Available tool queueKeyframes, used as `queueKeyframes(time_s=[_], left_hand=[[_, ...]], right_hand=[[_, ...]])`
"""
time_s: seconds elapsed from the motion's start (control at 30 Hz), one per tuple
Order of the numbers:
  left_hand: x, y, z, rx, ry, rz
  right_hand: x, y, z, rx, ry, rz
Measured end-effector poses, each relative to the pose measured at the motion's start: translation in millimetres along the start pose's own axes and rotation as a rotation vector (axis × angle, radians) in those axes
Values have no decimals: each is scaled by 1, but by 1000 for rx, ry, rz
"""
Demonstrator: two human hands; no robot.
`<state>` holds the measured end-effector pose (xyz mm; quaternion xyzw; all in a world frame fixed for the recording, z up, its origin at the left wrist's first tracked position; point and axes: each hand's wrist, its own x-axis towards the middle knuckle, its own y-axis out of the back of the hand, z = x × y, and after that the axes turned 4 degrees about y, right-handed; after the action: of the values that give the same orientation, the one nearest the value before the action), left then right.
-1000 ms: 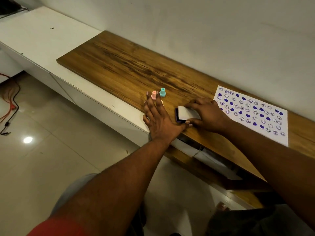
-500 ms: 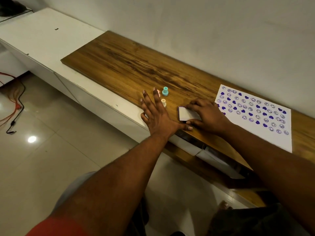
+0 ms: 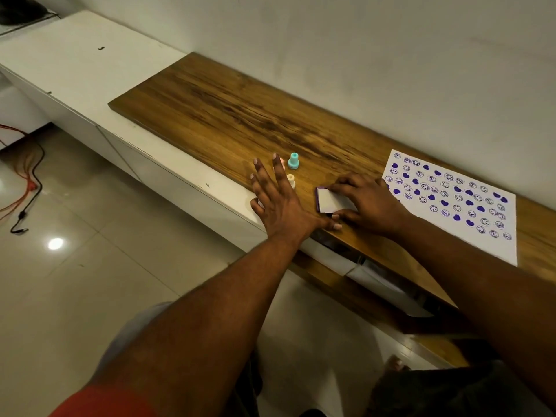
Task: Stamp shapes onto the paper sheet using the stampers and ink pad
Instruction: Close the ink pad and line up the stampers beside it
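A person leans over a long wooden bench (image 3: 228, 115) set against a pale wall, both bare arms reaching in from the bottom of the frame. At centre, the left hand (image 3: 279, 200) lies flat with fingers spread wide, gripping nothing; its fingertips reach beside three small stampers standing upright: a teal one (image 3: 293, 161), a cream one (image 3: 290, 181) just below it, and a pink one (image 3: 282, 163) mostly hidden behind a finger. Just right of centre, the right hand (image 3: 365, 200) curls over the ink pad (image 3: 329, 201), fingers resting on its pale lid and thumb at its near edge; the lid looks closed or nearly so, with a purple rim showing at the left edge. At the right of the frame the paper sheet (image 3: 469, 233) lies flat on the bench, covered almost edge to edge with rows of purple hearts and smiley faces. The stamping looks close to finished: little blank space remains apart from a strip along the near edge, and no stamper is in either hand.
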<state>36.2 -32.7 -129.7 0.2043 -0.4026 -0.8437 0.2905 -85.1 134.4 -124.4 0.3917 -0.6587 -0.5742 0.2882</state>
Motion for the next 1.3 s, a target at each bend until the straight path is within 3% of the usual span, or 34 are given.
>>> queueKeyframes(time_s=[0.73, 0.9, 1.03, 1.3], left_hand=[[4, -3, -2, 24, 0, -14], [3, -9, -15, -24, -169, 96], [10, -7, -17, 98, -326, 130], [22, -6, -18, 323, -481, 44]], right_hand=[[4, 10, -15, -17, -51, 0], [3, 9, -15, 17, -56, 3], [4, 16, -12, 18, -6, -19], [4, 20, -12, 6, 9, -47]])
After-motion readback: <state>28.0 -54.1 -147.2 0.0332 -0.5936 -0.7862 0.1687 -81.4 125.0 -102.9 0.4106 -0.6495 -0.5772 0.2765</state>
